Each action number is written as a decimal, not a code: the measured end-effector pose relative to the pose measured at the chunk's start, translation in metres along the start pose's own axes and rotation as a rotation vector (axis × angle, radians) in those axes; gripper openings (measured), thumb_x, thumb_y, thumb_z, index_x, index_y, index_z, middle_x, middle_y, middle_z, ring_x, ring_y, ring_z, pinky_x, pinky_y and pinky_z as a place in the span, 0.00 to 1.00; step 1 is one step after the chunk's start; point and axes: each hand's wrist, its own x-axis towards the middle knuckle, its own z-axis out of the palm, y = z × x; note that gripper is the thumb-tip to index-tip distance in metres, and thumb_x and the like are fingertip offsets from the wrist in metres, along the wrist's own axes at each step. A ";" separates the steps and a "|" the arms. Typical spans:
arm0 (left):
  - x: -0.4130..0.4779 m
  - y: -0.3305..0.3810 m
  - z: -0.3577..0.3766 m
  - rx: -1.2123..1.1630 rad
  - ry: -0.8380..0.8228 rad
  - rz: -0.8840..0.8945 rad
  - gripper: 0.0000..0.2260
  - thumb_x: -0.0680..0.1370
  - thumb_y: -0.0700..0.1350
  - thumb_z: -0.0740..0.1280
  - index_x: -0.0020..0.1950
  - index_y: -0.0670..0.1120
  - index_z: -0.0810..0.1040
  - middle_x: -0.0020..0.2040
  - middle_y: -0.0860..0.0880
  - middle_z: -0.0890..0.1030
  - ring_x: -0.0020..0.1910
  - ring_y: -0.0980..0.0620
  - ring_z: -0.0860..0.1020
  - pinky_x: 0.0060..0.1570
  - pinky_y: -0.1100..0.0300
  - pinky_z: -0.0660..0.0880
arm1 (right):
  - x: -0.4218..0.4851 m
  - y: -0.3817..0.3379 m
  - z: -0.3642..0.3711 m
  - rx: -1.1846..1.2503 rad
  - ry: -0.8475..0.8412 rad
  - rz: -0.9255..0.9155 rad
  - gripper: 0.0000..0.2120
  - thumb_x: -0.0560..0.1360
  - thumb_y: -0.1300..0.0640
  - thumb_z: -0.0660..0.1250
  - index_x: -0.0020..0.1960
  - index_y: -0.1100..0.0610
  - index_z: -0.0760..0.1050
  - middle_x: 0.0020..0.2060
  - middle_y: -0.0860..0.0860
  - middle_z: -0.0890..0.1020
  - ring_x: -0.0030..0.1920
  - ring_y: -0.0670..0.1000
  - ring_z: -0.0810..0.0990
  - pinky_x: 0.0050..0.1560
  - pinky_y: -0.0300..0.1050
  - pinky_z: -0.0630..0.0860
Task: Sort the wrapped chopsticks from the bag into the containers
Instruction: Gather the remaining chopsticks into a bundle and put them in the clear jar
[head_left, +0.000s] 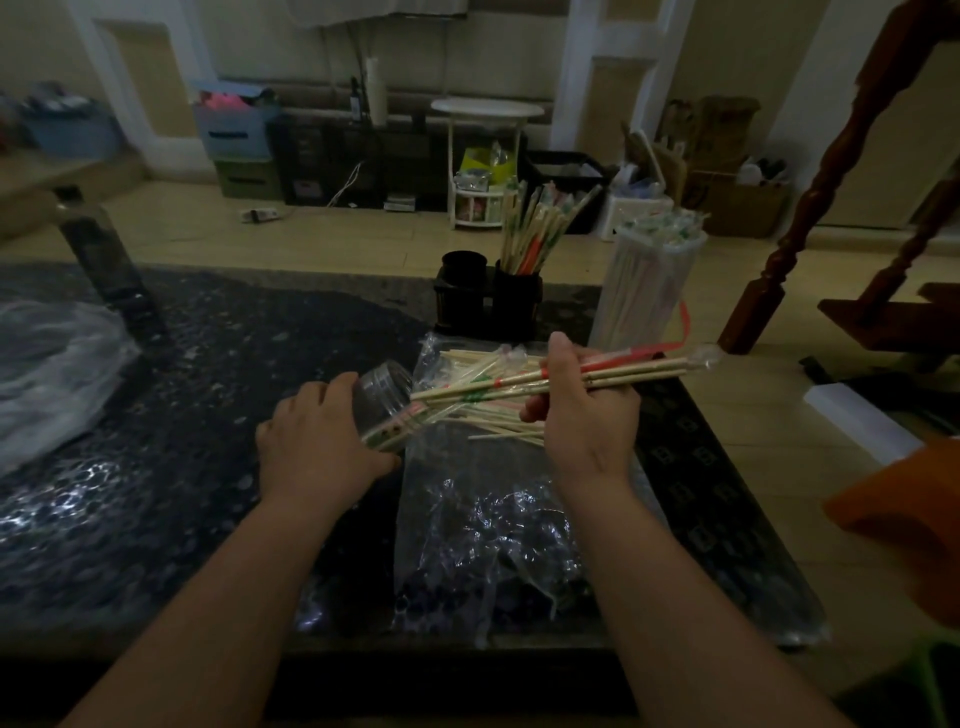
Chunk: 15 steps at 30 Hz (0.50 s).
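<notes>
My right hand (582, 410) grips a bundle of wrapped chopsticks (639, 370) that points right, above a loose pile of chopsticks (483, 379) on a clear plastic bag (483, 525). My left hand (317, 436) holds a clear jar (387, 402) lying on its side, with chopstick ends inside its mouth. Behind the pile stands a black twin holder: its left cup (462, 288) looks empty, its right cup (517, 296) holds several chopsticks. A tall clear container (644, 280) full of wrapped chopsticks stands to its right.
The dark patterned tabletop (208, 415) carries crumpled clear plastic (47, 374) at the far left. A wooden stair post (795, 218) rises right of the table. An orange object (904, 514) lies at the right edge. Boxes and a white stool crowd the floor behind.
</notes>
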 end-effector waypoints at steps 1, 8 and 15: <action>0.000 0.000 0.000 -0.008 -0.001 0.013 0.44 0.64 0.64 0.75 0.75 0.54 0.61 0.67 0.46 0.70 0.65 0.42 0.70 0.61 0.45 0.68 | 0.000 0.000 0.000 -0.008 -0.005 0.006 0.17 0.79 0.55 0.68 0.31 0.54 0.78 0.23 0.50 0.77 0.25 0.50 0.77 0.30 0.43 0.77; 0.000 0.000 0.002 -0.023 0.010 0.034 0.44 0.64 0.64 0.75 0.75 0.54 0.61 0.67 0.47 0.70 0.64 0.43 0.69 0.61 0.44 0.67 | 0.003 0.003 0.001 -0.045 -0.034 0.049 0.17 0.78 0.54 0.70 0.30 0.51 0.81 0.24 0.51 0.78 0.26 0.51 0.79 0.33 0.45 0.78; -0.002 0.000 0.003 -0.020 0.026 0.038 0.43 0.65 0.64 0.74 0.74 0.55 0.60 0.67 0.47 0.70 0.65 0.43 0.69 0.62 0.44 0.66 | 0.011 0.015 0.001 -0.116 -0.144 0.212 0.05 0.76 0.57 0.70 0.47 0.53 0.74 0.35 0.49 0.77 0.31 0.45 0.72 0.32 0.42 0.69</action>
